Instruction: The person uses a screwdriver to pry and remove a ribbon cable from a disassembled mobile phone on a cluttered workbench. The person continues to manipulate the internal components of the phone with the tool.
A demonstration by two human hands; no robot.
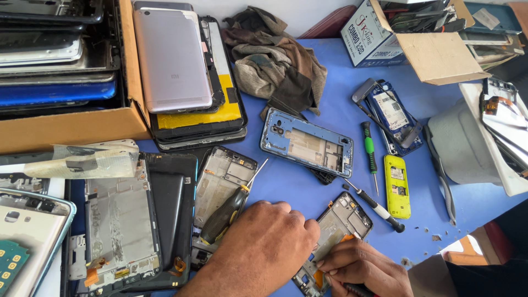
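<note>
A stripped phone frame (345,220) lies on the blue table (341,110) near the front edge. My left hand (264,247) rests knuckles-up on the frame's left side, fingers curled against it. My right hand (360,268) sits at the frame's lower end, fingers pinched on a thin dark-handled tool (357,288) whose tip is hidden under them. An orange flex strip shows between the two hands.
Nearby lie a yellow-and-black screwdriver (225,212), a black-and-white screwdriver (377,206), a green one (369,147), a yellow keypad phone (397,186) and two blue frames (307,143). Stacked phones and a cardboard box (71,126) stand at left, a rag (275,55) and another box (429,49) at the back.
</note>
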